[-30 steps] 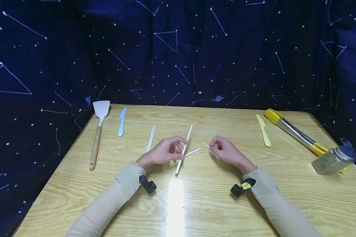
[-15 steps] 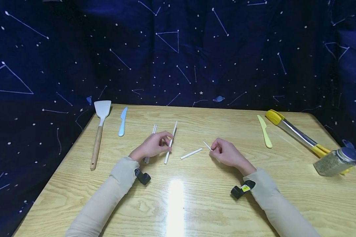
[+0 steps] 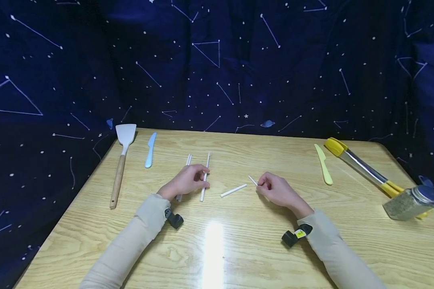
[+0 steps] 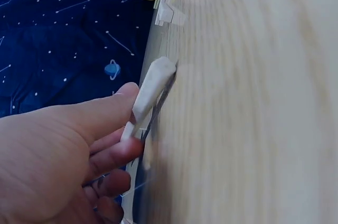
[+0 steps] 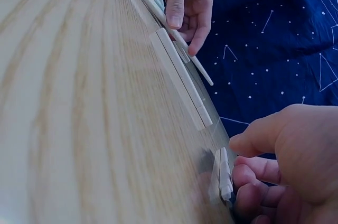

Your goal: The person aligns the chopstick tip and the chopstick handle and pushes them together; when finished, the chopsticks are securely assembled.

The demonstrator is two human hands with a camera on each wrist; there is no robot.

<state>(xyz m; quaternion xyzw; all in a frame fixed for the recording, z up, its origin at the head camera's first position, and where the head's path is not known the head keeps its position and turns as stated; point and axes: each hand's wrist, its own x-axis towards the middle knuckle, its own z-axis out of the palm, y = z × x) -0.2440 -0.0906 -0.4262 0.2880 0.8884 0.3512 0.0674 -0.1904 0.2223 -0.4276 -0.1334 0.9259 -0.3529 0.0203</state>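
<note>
Thumb and fingers of my left hand (image 3: 185, 180) pinch a white chopstick (image 3: 207, 160), held close over the wooden table (image 3: 159, 249); the left wrist view shows the chopstick's thick end (image 4: 158, 76) beside the thumb. Two more chopsticks (image 3: 189, 159) lie to the left, partly covered by that hand and wrist. Between my hands lies a short white stick (image 3: 233, 190). A second short stick (image 3: 252, 180) lies at the fingertips of my right hand (image 3: 276, 190), partly hidden by it in the head view. The right wrist view has that stick (image 5: 225, 176) beside loosely bent fingers, with the thumb apart.
At the left lie a white spatula (image 3: 118, 172) with a wooden handle and a blue knife (image 3: 150, 150). On the right are a yellow knife (image 3: 323, 164), yellow-tipped tongs (image 3: 363, 165) and a tilted jar of dried herbs (image 3: 406, 204). Behind the table hangs a starry cloth (image 3: 217, 80).
My left hand has carried the chopstick leftward, from over the short stick to beside the two chopsticks, and lowered it. My right hand has stayed by its short stick.
</note>
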